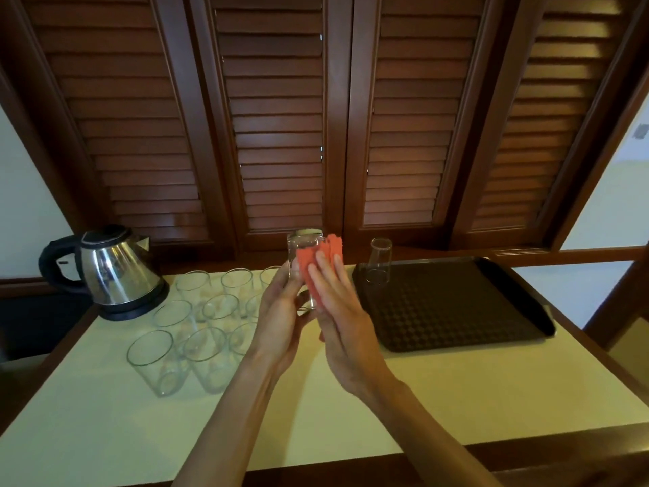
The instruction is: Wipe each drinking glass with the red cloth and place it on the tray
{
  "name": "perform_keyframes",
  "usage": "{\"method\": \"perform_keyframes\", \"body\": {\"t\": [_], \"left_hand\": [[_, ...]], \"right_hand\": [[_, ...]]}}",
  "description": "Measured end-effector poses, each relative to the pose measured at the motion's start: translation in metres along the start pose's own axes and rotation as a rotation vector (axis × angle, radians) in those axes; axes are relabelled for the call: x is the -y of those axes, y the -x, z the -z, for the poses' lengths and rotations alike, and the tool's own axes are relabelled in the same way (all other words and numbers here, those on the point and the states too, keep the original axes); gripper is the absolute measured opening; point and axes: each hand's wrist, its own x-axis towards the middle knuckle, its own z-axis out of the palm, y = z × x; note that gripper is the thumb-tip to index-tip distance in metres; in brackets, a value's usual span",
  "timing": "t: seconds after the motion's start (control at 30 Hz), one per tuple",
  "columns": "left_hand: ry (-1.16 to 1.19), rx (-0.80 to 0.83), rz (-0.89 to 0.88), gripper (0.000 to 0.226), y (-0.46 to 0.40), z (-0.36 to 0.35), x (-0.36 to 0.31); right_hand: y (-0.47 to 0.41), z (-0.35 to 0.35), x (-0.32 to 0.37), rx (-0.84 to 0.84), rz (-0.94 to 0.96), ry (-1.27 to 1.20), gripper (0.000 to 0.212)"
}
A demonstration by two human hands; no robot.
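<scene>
My left hand [281,311] grips a clear drinking glass [302,251] held up above the counter, bottom end up. My right hand [337,304] presses the red cloth [318,261] flat against the glass's right side with straight fingers. One glass [379,261] stands upside down in the far left corner of the dark tray [456,304]. Several more glasses [196,318] stand upright in rows on the counter to the left.
A steel electric kettle [112,272] with a black handle sits at the counter's far left. Dark wooden louvred doors [281,117] rise behind the pale counter [246,416]. The counter has a wooden rim along its near and right edges.
</scene>
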Motion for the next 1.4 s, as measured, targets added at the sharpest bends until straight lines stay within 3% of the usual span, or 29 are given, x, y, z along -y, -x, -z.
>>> {"method": "perform_keyframes", "body": {"t": [0.1, 0.27, 0.43, 0.57, 0.73, 0.87, 1.0, 1.17, 1.3, 1.4], "left_hand": [[0.000, 0.019, 0.054, 0.043, 0.009, -0.006, 0.006], [-0.044, 0.010, 0.038, 0.049, 0.005, -0.004, 0.001], [-0.080, 0.074, 0.031, 0.049, 0.014, -0.005, 0.007], [-0.032, -0.021, -0.029, 0.051, 0.005, -0.001, -0.006], [-0.127, -0.037, 0.007, 0.046, 0.013, -0.006, 0.006], [-0.060, -0.077, 0.026, 0.050, 0.006, -0.001, -0.003], [-0.109, 0.017, 0.018, 0.049, 0.018, -0.006, -0.004], [-0.040, -0.072, -0.051, 0.049, 0.010, 0.000, -0.014], [-0.076, -0.076, 0.055, 0.041, 0.017, -0.006, -0.001], [-0.033, -0.066, 0.076, 0.045, 0.017, -0.010, -0.001]], "right_hand": [[-0.023, 0.014, 0.002, -0.061, -0.202, -0.168, 0.053], [0.010, -0.004, 0.009, -0.008, -0.055, -0.033, 0.058], [-0.018, 0.011, 0.001, -0.148, -0.166, -0.357, 0.050], [0.010, -0.005, 0.010, -0.061, -0.081, -0.212, 0.053], [-0.012, 0.007, 0.003, -0.139, -0.176, -0.332, 0.053], [0.018, -0.006, 0.015, -0.083, -0.080, -0.161, 0.050], [-0.007, 0.009, 0.018, -0.107, -0.232, -0.341, 0.048], [0.017, -0.004, 0.028, -0.095, -0.127, -0.196, 0.052], [-0.003, 0.009, 0.016, -0.155, -0.218, -0.331, 0.052], [0.001, 0.008, 0.014, -0.131, -0.180, -0.310, 0.051]]}}
